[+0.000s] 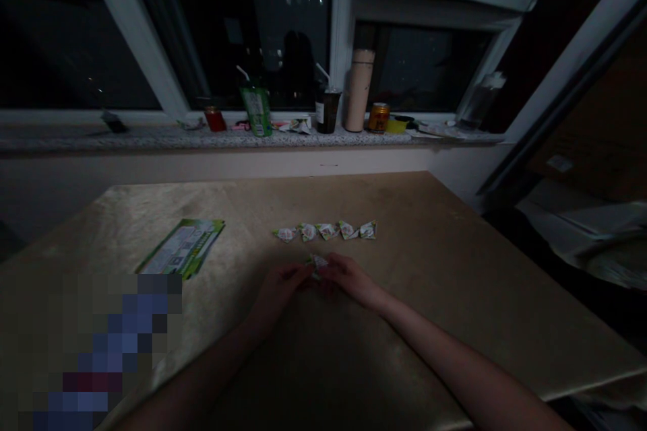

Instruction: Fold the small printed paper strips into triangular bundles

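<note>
My left hand (286, 283) and my right hand (351, 277) meet at the middle of the table. Between their fingertips they pinch a small green-and-white wrapped candy-like piece (318, 261); the fingers partly cover it. Just beyond my hands, several similar wrapped pieces with twisted ends lie in a row (327, 231). Off to the left, a green printed packet (185, 248) with white panels rests flat on the cloth. The dim light hides the finer print on the pieces.
A gold-brown cloth covers the table (424, 229). Along the granite windowsill (166, 138) stand a green bottle (257, 108) with a straw, a dark cup (327, 111), a pink flask (360, 91) and jars. A pixelated patch hides the lower left. Boxes (576, 155) stand at right.
</note>
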`<state>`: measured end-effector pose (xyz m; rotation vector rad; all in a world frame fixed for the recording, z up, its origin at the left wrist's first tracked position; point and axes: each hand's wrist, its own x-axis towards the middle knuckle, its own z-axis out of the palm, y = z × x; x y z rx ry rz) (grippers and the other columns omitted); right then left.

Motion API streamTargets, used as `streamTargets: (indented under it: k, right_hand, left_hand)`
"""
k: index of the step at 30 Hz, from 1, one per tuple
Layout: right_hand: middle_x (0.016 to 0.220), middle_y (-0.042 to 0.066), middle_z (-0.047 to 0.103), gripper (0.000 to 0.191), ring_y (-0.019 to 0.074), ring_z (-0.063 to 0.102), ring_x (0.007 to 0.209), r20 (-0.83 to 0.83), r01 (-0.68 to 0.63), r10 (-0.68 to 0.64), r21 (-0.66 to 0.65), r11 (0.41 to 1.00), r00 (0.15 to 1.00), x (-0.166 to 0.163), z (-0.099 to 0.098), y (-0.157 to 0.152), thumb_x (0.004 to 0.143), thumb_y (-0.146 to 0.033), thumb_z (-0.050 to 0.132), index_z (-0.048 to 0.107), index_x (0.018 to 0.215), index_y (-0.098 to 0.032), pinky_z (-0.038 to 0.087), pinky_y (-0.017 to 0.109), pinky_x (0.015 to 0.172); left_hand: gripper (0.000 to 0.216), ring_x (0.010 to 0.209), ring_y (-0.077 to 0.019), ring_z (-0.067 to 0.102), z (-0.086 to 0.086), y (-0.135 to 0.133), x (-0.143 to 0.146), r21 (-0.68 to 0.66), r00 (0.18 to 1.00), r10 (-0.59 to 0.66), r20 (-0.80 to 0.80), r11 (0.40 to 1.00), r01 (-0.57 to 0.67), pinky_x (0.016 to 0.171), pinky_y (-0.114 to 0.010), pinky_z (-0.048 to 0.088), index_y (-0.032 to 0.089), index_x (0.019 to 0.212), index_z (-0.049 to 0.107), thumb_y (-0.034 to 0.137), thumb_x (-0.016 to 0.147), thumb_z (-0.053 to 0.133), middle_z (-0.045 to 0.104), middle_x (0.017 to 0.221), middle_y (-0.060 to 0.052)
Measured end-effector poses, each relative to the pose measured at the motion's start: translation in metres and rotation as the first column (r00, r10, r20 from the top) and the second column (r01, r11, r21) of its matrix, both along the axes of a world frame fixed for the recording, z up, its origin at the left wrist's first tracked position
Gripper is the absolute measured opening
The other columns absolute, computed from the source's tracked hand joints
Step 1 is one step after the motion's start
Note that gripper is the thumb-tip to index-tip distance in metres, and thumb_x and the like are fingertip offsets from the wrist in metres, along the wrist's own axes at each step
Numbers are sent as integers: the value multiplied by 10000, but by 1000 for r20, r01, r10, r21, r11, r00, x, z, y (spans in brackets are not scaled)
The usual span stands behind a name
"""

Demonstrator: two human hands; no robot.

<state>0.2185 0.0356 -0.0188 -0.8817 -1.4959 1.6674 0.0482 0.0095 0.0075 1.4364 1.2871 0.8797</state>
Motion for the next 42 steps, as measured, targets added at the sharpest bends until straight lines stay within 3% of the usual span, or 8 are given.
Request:
streamTargets:
  k: [4,9,16,26,32,42]
  right_hand:
    - [610,-19,576,469,83,507,494,32,-79,78,27,996,996,1,-4,-1,728,-612,616,569,749,-145,407,206,491]
    - [583,-10,574,477,84,495,473,127,-116,112,31,993,986,3,-1,-5,757,-617,578,563,678,-147,369,202,458]
    - [523,-28,506,484,72,425,447,184,-172,158,66,983,970,7,9,-13,760,-607,576,540,625,-144,308,197,430]
    - [530,-28,514,485,72,426,448,171,-143,134,39,989,976,4,7,-15,757,-621,572,555,655,-147,308,191,429]
    - [556,-23,529,465,78,439,459,142,-108,98,62,992,985,6,6,-11,766,-602,567,561,674,-146,320,199,440]
    - [576,-31,475,440,84,395,515,141,-39,19,137,990,990,8,9,-11,782,-575,566,550,685,-146,290,211,481]
  left_hand:
    - [300,840,-225,631,2,0,0,27,1000,-23,20,999,22,833,-307,442,173,762,697,425,814,544,711,809,-23]
    - [382,952,-234,628,0,4,-4,1,996,29,82,1000,-29,869,-334,450,188,1069,665,412,767,599,704,1021,-41]
    - [247,852,-243,655,-4,5,-7,-68,997,34,73,997,-29,801,-317,476,169,833,724,377,722,651,733,844,-31]
    - [260,838,-234,649,-6,4,-5,-100,990,68,124,993,-56,768,-306,479,167,837,719,387,721,646,728,840,-35]
    - [317,871,-231,646,-8,5,-6,-125,981,-14,193,991,38,783,-312,488,161,892,712,424,732,636,721,893,-47]
    - [219,725,-198,630,-2,3,-9,-122,998,-23,58,992,30,699,-280,464,165,782,724,367,716,668,696,707,-16]
